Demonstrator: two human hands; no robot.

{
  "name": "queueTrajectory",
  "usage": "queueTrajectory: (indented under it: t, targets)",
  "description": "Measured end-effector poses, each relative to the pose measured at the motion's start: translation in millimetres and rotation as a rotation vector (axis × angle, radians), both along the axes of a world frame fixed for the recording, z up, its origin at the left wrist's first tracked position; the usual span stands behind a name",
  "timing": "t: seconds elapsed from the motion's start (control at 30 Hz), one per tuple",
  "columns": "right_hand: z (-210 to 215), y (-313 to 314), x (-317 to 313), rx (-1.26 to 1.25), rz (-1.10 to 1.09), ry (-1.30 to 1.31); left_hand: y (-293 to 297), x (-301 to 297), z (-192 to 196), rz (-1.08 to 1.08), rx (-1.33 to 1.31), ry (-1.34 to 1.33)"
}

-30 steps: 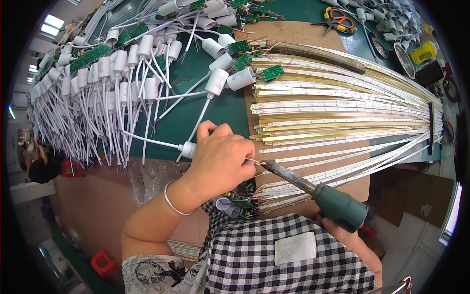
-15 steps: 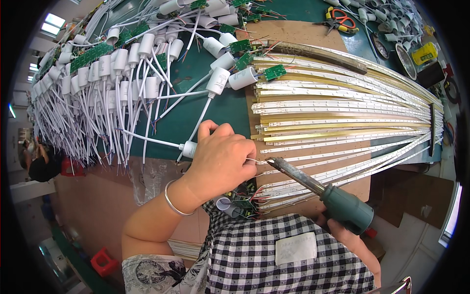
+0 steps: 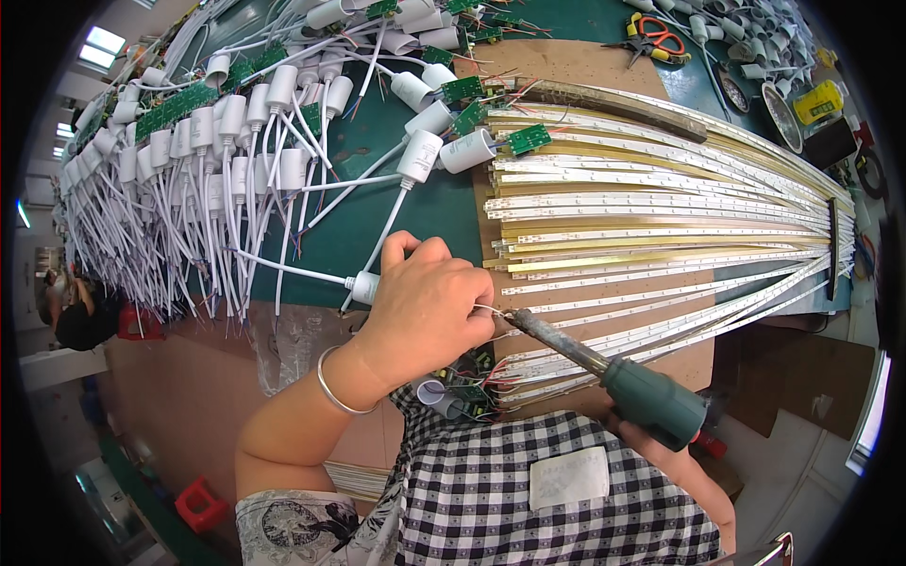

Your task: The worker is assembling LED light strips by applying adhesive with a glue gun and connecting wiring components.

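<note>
My left hand [image 3: 425, 307] is closed in a pinch on a thin wire [image 3: 485, 307]; its end reaches the tip of one LED strip. From under this hand a white plastic cap [image 3: 363, 287] with a white cable sticks out to the left. My right hand [image 3: 656, 448], mostly hidden below the handle, grips a soldering iron [image 3: 656, 401] with a dark green body. The iron's tip touches or nearly touches the wire's end at the strip. The LED strips [image 3: 604, 206] lie fanned out, white and yellow, on a brown board [image 3: 576, 66].
Many white caps with cables [image 3: 231, 118] and green circuit boards [image 3: 175, 108] cover the left of the green table [image 3: 444, 203]. A dark bar [image 3: 613, 106] lies across the strips. Red-handled cutters [image 3: 658, 40] and a yellow container [image 3: 819, 102] are at the far right.
The soldering iron and my right hand have shifted slightly left, bringing the tip closer to my left fingertips. My left hand has stayed in place.
</note>
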State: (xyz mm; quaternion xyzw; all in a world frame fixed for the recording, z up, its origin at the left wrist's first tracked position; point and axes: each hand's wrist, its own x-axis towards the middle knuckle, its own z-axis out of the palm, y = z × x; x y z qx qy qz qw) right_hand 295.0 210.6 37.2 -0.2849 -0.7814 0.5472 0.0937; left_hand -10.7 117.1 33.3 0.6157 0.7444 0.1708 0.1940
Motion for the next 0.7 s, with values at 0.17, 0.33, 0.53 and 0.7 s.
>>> queueTrajectory:
  t: [0.17, 0.33, 0.53, 0.7]
  targets:
    - [1, -5, 12, -0.185, -0.11, -0.094, 0, 0, 0, -0.002, 0.004, 0.0]
    - [6, -2, 23, -0.249, -0.149, -0.087, 0, 1, 2, -0.001, -0.013, 0.005]
    - [9, 8, 2, -0.542, -0.297, 0.251, 1, 1, 5, -0.003, -0.015, 0.005]
    - [-2, 10, -70, -0.643, -0.34, 0.55, 1, 0, 3, -0.001, 0.011, 0.014]
